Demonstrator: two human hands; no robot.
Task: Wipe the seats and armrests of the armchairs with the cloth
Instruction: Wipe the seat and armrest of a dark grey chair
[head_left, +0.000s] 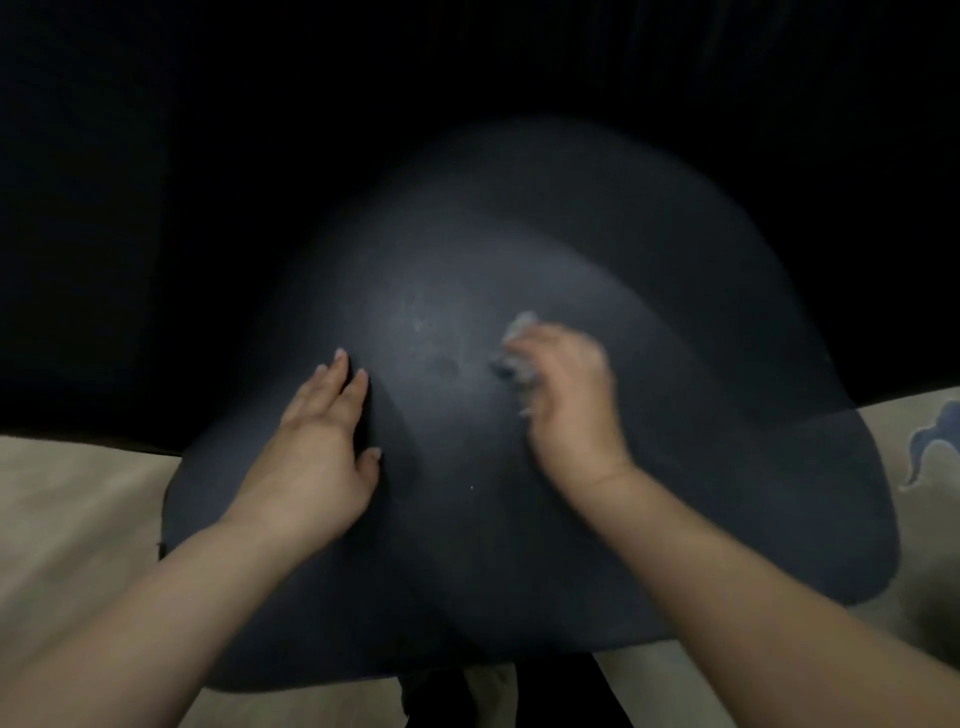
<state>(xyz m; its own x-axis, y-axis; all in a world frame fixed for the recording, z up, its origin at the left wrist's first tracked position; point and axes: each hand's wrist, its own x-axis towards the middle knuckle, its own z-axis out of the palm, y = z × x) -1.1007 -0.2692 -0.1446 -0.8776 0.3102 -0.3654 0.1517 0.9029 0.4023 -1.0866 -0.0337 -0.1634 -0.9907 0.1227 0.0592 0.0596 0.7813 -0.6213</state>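
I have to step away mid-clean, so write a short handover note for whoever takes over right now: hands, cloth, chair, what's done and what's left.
Left hand: flat, fingers straight, resting on the dark seat to the left.
Right hand: blurred, gripping the crumpled grey cloth against the seat near its middle.
Done: wiping of this seat is under way; pale smudges show just left of the cloth.
Left: how much is clean cannot be told. No armrest or other armchair is in view, so treat those as still to do.

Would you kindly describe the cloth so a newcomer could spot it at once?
Start at the dark armchair seat filling the middle. On it, the right hand grips a small, pale grey, crumpled cloth, the only light fabric there; the left hand holds nothing.
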